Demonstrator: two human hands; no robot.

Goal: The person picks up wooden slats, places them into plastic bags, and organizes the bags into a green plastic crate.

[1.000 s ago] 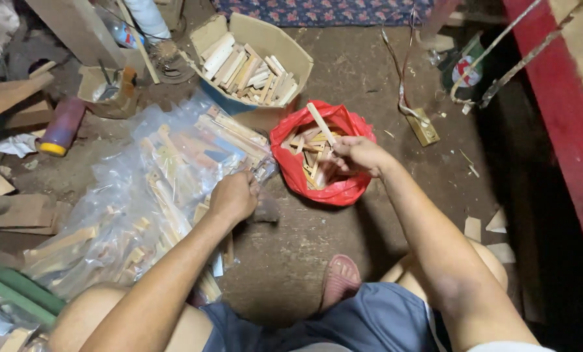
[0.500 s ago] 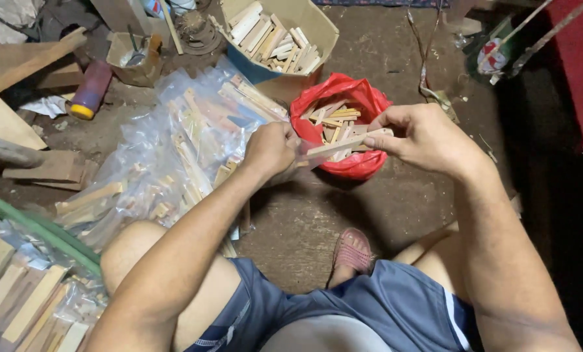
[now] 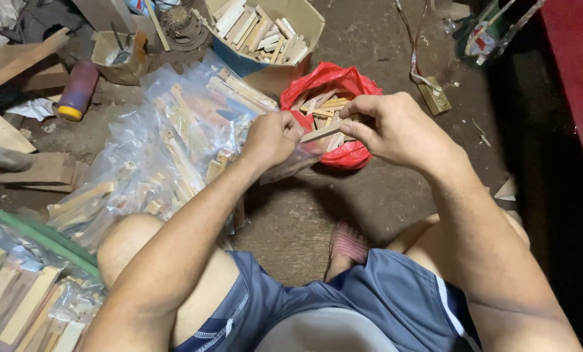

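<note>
head view, frame centre: left hand point(image 3: 273, 138) and right hand point(image 3: 396, 128) pinch thin wood strip point(image 3: 320, 132) above red bag point(image 3: 343, 153); advise firm fingertip grip, strip level.

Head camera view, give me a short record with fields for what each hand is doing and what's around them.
left hand: pinches one end of the small wooden stick
right hand: pinches the stick's other end
below hands: red plastic bag holding wood pieces
left of hands: clear plastic bags of wooden strips
behind: cardboard box of wood pieces
surface: dirt floor
</note>
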